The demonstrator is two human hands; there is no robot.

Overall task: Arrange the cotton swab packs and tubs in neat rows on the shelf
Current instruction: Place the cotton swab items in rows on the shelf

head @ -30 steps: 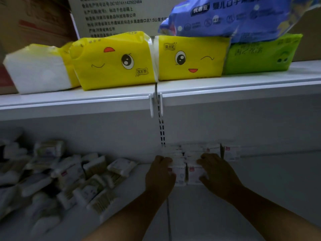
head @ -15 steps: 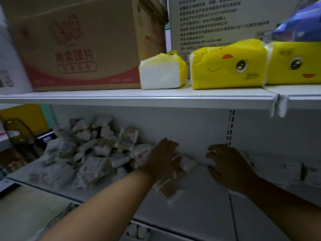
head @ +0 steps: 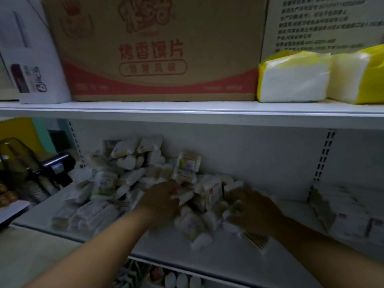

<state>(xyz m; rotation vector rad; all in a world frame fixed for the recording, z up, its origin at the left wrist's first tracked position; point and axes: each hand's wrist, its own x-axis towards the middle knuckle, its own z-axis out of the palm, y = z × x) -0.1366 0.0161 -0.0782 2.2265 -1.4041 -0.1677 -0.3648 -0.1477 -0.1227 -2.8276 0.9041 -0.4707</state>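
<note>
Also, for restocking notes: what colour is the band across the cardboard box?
Red band, head view.

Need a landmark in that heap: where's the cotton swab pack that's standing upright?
Head view, near the centre: the upright pack stands against the lower shelf's back wall, at the rear right of the heap, just beyond the left hand.

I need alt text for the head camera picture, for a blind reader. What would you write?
A person's left hand and right hand reach into a loose heap of cotton swab packs on a white shelf; blur hides whether they grip anything. At the right lie more packs. On the shelf above stand a cardboard box and yellow tissue packs.
</note>
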